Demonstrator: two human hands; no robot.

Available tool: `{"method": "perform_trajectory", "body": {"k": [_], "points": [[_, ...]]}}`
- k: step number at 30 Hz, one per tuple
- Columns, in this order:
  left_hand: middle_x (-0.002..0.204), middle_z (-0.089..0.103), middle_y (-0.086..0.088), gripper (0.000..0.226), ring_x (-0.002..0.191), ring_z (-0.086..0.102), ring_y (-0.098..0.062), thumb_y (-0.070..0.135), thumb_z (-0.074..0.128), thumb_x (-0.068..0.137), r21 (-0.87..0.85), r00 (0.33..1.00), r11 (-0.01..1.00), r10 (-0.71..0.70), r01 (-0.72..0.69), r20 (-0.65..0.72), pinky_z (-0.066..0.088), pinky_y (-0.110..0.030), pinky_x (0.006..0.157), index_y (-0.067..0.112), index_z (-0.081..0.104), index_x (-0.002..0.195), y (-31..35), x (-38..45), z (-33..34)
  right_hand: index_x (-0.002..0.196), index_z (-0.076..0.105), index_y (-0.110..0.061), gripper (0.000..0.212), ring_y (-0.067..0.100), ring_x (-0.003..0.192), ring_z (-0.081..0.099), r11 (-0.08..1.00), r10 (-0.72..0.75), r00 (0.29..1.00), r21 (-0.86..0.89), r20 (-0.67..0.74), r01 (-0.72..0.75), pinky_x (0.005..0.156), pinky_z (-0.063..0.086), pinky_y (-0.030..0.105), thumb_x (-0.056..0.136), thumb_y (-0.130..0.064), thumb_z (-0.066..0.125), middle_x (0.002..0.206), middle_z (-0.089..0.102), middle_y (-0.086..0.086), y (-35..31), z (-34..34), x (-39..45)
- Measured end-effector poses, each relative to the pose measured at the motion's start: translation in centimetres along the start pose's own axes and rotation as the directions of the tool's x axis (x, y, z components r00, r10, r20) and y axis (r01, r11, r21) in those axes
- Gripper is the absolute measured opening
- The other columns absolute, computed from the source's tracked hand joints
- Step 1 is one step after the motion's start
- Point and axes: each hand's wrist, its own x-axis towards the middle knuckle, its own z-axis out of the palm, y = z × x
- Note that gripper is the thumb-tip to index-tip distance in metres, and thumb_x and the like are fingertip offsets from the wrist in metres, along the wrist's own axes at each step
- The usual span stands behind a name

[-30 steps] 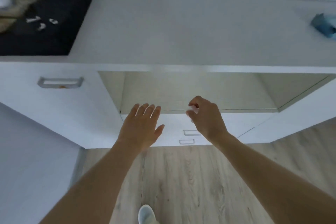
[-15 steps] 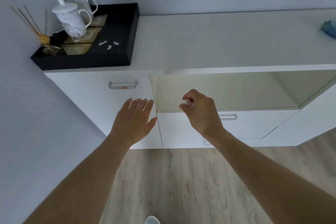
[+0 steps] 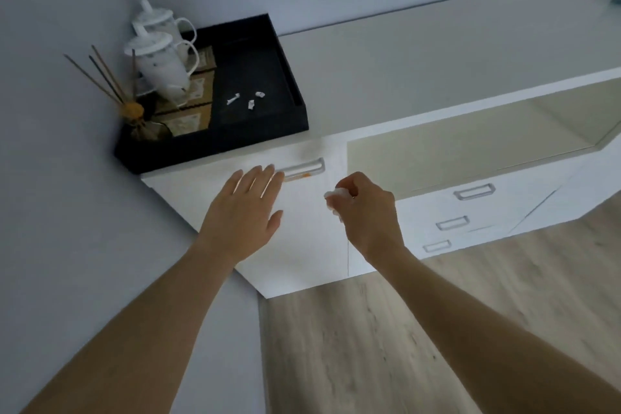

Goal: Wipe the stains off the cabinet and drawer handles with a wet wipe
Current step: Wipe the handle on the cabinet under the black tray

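Since the orange stain sits on the cabinet handle, I've got my left hand spread flat beside it – right hand pinches the wet wipe just below-right, ready.

The cabinet looks smooth, white and matt. Its handle is shiny metal. The floor is pale wood with grain.

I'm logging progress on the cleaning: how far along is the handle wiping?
Nothing looks finished yet. The cabinet handle carries an orange stain. In hand: the right hand grips the wet wipe just short of it, and the left hand reaches flat beside it. Left: that stain and the drawer handles.
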Motion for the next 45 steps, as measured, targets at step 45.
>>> {"method": "perform_trajectory", "body": {"k": [45], "points": [[0.145,0.027,-0.022,0.073,0.127,0.036,-0.037,0.045,0.044,0.093,0.575,0.559,0.818,0.479,-0.004,-0.677,0.033,-0.050,0.097,0.000,0.025,0.147,-8.9,9.2,15.9,0.104,0.070,-0.009,0.018,0.006,0.084,0.060,0.897,-0.093,0.640,0.215,-0.763,0.386,0.081,0.050,0.013,0.087,-0.009,0.066,0.095,0.057,0.002,5.3,13.7,7.5]]}}
